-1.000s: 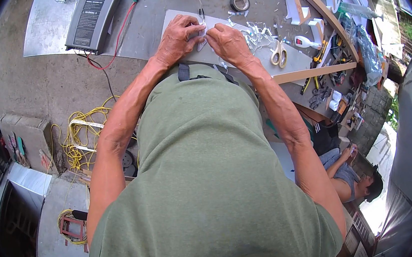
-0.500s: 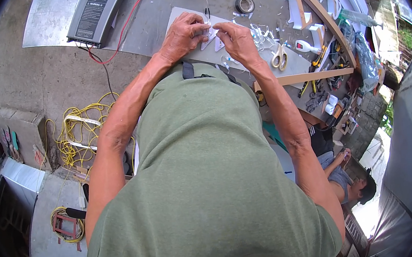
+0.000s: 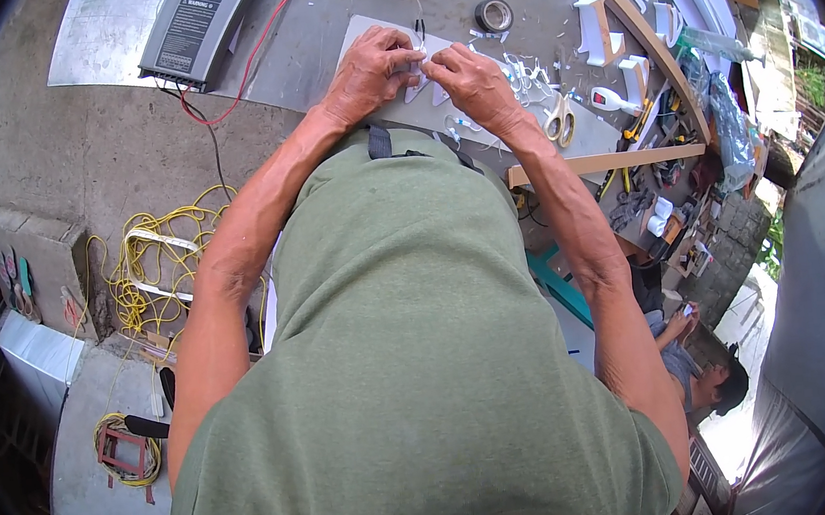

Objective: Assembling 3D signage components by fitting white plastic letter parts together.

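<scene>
My left hand (image 3: pixel 373 73) is closed in a pinch at the edge of a small white angular piece (image 3: pixel 412 91), above a pale flat board (image 3: pixel 360 28). Close beside it, my right hand (image 3: pixel 475 84) has thumb and forefinger pressed together near the same piece. What sits between those fingertips is too small to make out. A thin cable with a dark forked end (image 3: pixel 420 27) comes down to the fingers from the far side. To the right of my right hand lies a tangle of white wired strips (image 3: pixel 531 74), with scissors (image 3: pixel 560 121) next to it.
A roll of tape (image 3: pixel 494 15) lies beyond my hands. At the left stands a grey power unit (image 3: pixel 200 30) with red and black leads. White curved pieces (image 3: pixel 594 29), a curved wooden strip (image 3: pixel 645 29) and tools (image 3: pixel 638 128) crowd the right. Another person (image 3: pixel 696 368) sits at lower right.
My right hand has shifted slightly left, its fingertips now closer to my left hand. My left hand stays almost where it was. The view has moved a little.
</scene>
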